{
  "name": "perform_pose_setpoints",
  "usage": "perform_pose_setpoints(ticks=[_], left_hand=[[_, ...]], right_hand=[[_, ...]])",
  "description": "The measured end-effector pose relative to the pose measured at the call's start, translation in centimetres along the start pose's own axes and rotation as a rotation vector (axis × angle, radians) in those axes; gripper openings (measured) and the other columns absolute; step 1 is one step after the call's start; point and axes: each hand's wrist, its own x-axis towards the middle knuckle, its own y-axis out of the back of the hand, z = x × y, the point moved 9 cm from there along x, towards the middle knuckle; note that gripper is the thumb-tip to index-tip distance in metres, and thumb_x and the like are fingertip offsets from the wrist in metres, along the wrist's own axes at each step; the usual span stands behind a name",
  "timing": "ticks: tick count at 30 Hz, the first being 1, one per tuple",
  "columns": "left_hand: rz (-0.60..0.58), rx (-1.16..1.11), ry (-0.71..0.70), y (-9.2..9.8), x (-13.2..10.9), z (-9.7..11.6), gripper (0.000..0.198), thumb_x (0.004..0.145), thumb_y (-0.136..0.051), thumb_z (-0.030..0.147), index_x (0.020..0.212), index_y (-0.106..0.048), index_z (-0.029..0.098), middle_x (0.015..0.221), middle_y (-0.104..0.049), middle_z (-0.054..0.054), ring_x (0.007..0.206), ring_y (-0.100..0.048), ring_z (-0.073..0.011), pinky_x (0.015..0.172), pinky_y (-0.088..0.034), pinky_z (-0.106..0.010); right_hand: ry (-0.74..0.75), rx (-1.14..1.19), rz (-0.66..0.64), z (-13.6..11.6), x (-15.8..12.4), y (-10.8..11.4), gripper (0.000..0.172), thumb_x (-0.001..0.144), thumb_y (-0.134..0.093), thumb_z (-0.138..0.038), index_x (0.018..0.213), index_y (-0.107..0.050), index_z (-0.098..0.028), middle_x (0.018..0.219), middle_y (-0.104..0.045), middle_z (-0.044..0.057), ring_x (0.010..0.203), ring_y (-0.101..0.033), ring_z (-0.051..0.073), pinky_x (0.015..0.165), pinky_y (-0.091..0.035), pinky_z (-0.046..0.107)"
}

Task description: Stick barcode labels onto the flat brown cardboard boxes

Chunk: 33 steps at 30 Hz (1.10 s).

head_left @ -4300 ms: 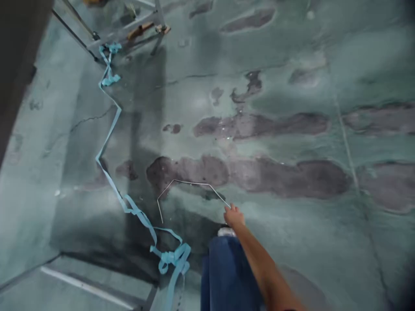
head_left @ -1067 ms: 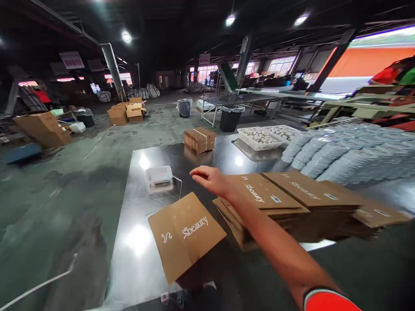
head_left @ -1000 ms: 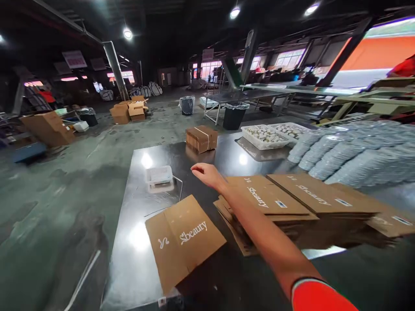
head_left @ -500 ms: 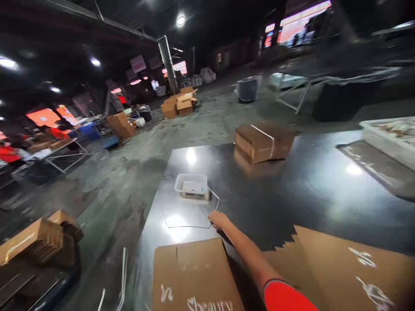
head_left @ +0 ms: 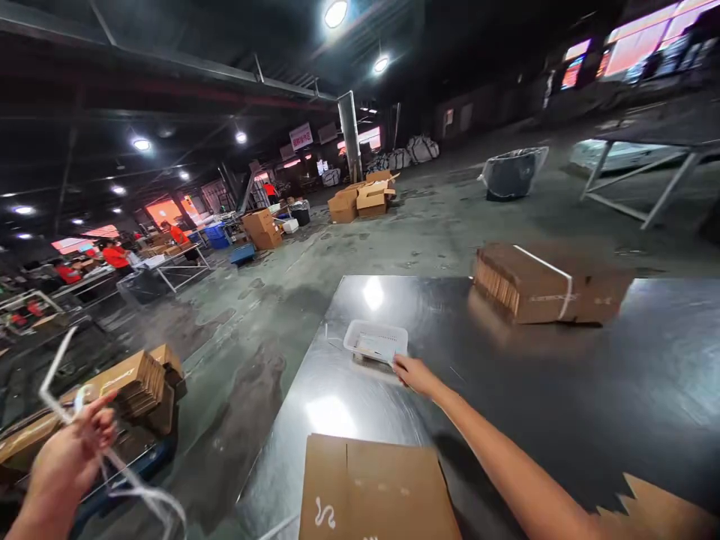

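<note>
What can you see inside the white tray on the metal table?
Small thin pieces lie inside the white tray, too small to identify. Anything behind its near wall or the right hand is hidden.

The table [head_left: 619, 420] looks like dark metal, smooth and glossy, with fine scuffs and mirror-bright glare; the small tray [head_left: 378, 328] is pale, translucent-looking plastic; the near sheet [head_left: 382, 480] is matt brown cardboard with white print; the bundle [head_left: 551, 289] is cardboard too, under a smooth white plastic-looking band [head_left: 543, 260]; the loose strap [head_left: 56, 361] looks like similar plastic; the floor [head_left: 304, 292] is greenish, faintly shiny, with rough, worn patches.
</note>
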Motion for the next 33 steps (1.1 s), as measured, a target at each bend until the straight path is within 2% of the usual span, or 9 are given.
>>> perform_pose_setpoints(ticks=[5, 8, 10, 15, 19, 22, 26, 29, 33], left_hand=[[-0.47, 0.02, 0.07, -11.9, 1.6, -3.1, 0.024, 0.086, -0.038, 0.006, 0.096, -0.06, 0.009, 0.063, -0.063, -0.007, 0.038, -0.048, -0.0067, 0.026, -0.026, -0.011], [-0.752, 0.104, 0.359, -18.9, -2.1, -6.3, 0.036, 0.087, -0.04, 0.009, 0.121, -0.051, 0.004, 0.094, -0.068, -0.019, 0.07, -0.068, -0.0196, 0.044, -0.051, -0.019], [-0.833, 0.112, 0.493, -21.7, -4.6, -7.7, 0.045, 0.088, -0.04, 0.012, 0.132, -0.04, 0.0, 0.108, -0.062, -0.027, 0.092, -0.067, -0.0298, 0.062, -0.057, -0.031], [-0.938, 0.069, 0.654, -25.4, -9.0, -9.6, 0.044, 0.088, -0.041, 0.014, 0.131, -0.039, 0.005, 0.118, -0.056, -0.031, 0.094, -0.066, -0.0352, 0.072, -0.055, -0.047], [-0.925, -0.083, 0.635, -27.1, -10.5, -8.5, 0.027, 0.091, -0.032, 0.013, 0.105, -0.053, 0.005, 0.08, -0.066, -0.015, 0.066, -0.067, -0.0237, 0.063, -0.054, -0.041], [-0.909, -0.171, 0.562, -28.5, -11.4, -7.0, 0.027, 0.092, -0.03, 0.013, 0.089, -0.056, 0.008, 0.049, -0.048, 0.0, 0.038, -0.048, -0.0118, 0.047, -0.046, -0.027], [-0.839, -0.323, 0.392, -30.5, -12.3, -4.8, 0.031, 0.093, -0.032, 0.018, 0.067, -0.048, 0.014, 0.037, -0.025, 0.008, 0.029, -0.026, -0.0054, 0.037, -0.028, -0.018], [-0.808, -0.419, 0.277, -31.7, -13.1, -2.6, 0.034, 0.093, -0.034, 0.021, 0.061, -0.042, 0.016, 0.036, -0.023, 0.008, 0.029, -0.021, -0.0044, 0.035, -0.021, -0.018], [-0.873, -0.51, 0.067, -31.7, -13.8, 2.3, 0.041, 0.096, -0.027, 0.018, 0.059, -0.045, 0.016, 0.036, -0.025, 0.007, 0.03, -0.022, -0.0058, 0.037, -0.024, -0.019]], right_hand=[[0.345, 0.036, 0.261, -17.8, -3.1, 7.1, 0.015, 0.088, -0.037, -0.029, 0.082, -0.047, -0.019, 0.075, -0.057, 0.001, 0.067, -0.05, 0.014, 0.067, -0.037, 0.027], [0.603, -0.047, 0.272, -27.1, -7.3, 7.3, 0.019, 0.091, -0.035, -0.029, 0.085, -0.05, -0.019, 0.076, -0.056, 0.001, 0.065, -0.048, 0.013, 0.063, -0.034, 0.024], [0.712, -0.151, 0.209, -30.4, -9.6, 5.8, 0.023, 0.094, -0.033, -0.028, 0.088, -0.053, -0.018, 0.079, -0.058, 0.002, 0.068, -0.049, 0.012, 0.062, -0.033, 0.024], [0.735, -0.514, 0.039, -29.8, -12.1, 2.0, 0.019, 0.092, -0.039, -0.019, 0.088, -0.057, -0.017, 0.081, -0.059, 0.003, 0.065, -0.047, 0.012, 0.055, -0.025, 0.024], [0.653, -0.51, -0.149, -25.8, -12.3, 1.1, 0.013, 0.086, -0.046, -0.014, 0.083, -0.058, -0.016, 0.084, -0.059, 0.004, 0.072, -0.05, 0.013, 0.06, -0.031, 0.024], [0.554, -0.244, -0.25, -23.7, -11.4, 1.1, 0.017, 0.077, -0.057, -0.014, 0.094, -0.057, -0.014, 0.099, -0.059, 0.008, 0.091, -0.054, 0.018, 0.079, -0.04, 0.03], [0.354, 0.444, -0.232, -23.3, -8.8, 0.3, 0.07, 0.07, -0.071, -0.043, 0.126, -0.037, -0.018, 0.124, -0.05, 0.012, 0.111, -0.051, 0.019, 0.092, -0.041, 0.034], [0.259, 0.811, -0.147, -24.2, -7.2, -0.6, 0.061, 0.069, -0.066, -0.059, 0.108, -0.046, -0.017, 0.089, -0.059, 0.004, 0.078, -0.058, 0.014, 0.07, -0.047, 0.028], [0.286, 0.821, -0.132, -25.5, -5.8, 1.6, 0.056, 0.07, -0.056, -0.071, 0.079, -0.05, -0.016, 0.05, -0.033, -0.009, 0.041, -0.028, 0.006, 0.042, -0.024, 0.021]])
